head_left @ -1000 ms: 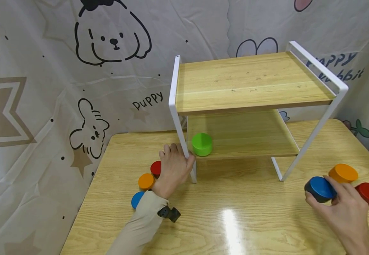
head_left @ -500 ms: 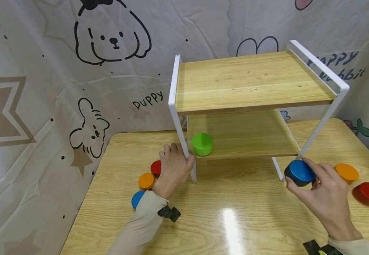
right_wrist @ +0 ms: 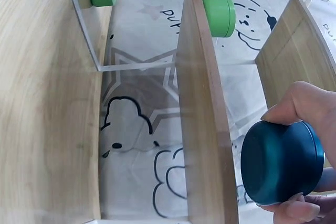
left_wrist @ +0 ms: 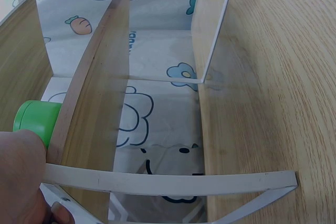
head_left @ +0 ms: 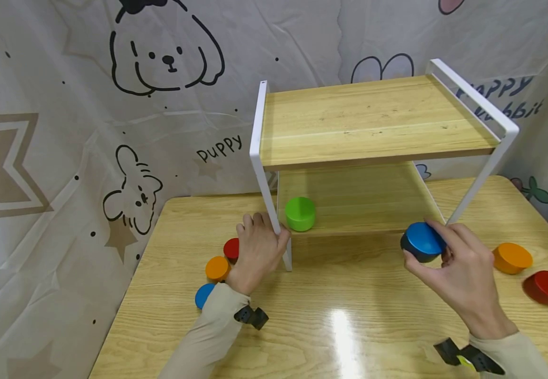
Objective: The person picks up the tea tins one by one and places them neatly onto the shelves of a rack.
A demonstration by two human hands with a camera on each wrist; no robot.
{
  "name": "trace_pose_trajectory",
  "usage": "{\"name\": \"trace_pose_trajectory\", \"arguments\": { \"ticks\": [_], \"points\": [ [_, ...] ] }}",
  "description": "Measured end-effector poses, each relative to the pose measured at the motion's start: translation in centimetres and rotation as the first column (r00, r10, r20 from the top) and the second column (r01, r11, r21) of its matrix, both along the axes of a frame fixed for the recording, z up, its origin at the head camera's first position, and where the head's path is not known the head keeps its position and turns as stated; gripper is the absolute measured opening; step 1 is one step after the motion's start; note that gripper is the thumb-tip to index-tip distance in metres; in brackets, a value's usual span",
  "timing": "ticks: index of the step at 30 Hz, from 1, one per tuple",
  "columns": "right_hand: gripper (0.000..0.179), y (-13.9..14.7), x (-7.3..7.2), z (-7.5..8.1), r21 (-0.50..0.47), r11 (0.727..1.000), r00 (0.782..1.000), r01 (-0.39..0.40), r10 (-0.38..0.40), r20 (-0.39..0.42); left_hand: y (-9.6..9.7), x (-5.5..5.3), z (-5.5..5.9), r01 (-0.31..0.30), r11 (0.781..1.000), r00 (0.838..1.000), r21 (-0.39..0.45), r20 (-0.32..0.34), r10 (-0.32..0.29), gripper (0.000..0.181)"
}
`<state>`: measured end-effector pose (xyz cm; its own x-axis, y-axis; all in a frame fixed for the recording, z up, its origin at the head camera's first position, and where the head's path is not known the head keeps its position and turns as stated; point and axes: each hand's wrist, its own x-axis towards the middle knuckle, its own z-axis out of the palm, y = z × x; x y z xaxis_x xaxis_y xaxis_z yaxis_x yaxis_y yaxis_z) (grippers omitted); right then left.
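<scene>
Blue puck (head_left: 423, 241) at shelf rack (head_left: 378, 158), green puck (head_left: 300, 213) inside

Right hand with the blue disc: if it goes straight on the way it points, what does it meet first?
Probably the front edge of the lower shelf; the right hand holds the blue disc just before it. Depth is unclear.

Brightness: bright and even in all three views.
Light source: overhead, judging by the white glare patch on the glossy table (head_left: 345, 321), lower centre of the head view.
Shadows: soft; the rack (head_left: 378, 126) darkens its lower shelf and the tabletop beneath.
Focus: head view sharp; thumb at lower left of the left wrist view blurred.
Distortion: wrist views bow the rack's straight bars, strongest at frame edges.
</scene>
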<state>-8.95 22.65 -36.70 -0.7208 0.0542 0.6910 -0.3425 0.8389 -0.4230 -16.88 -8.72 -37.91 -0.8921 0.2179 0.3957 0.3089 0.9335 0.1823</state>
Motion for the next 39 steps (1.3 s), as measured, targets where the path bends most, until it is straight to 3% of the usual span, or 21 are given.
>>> {"name": "trace_pose_trajectory", "arguments": {
  "ticks": [10,18,39],
  "points": [
    [0.061,-1.6,-1.7,0.6,0.035,0.996,0.996,-0.087,0.088,-0.022,-0.1,0.0,0.1,0.009,1.0,1.0,-0.02,0.009,-0.009,0.032],
    [0.06,-3.3,-2.7,0.7,0.008,0.99,0.99,-0.137,0.137,-0.013,-0.1,0.0,0.2,0.0,1.0,1.0,0.009,0.021,-0.001,0.031],
    [0.052,-5.5,-4.9,1.6,-0.008,0.979,0.979,-0.202,0.202,0.007,0.0,0.0,0.1,-0.005,1.0,1.0,0.017,0.03,0.004,0.031]
  ]
}}
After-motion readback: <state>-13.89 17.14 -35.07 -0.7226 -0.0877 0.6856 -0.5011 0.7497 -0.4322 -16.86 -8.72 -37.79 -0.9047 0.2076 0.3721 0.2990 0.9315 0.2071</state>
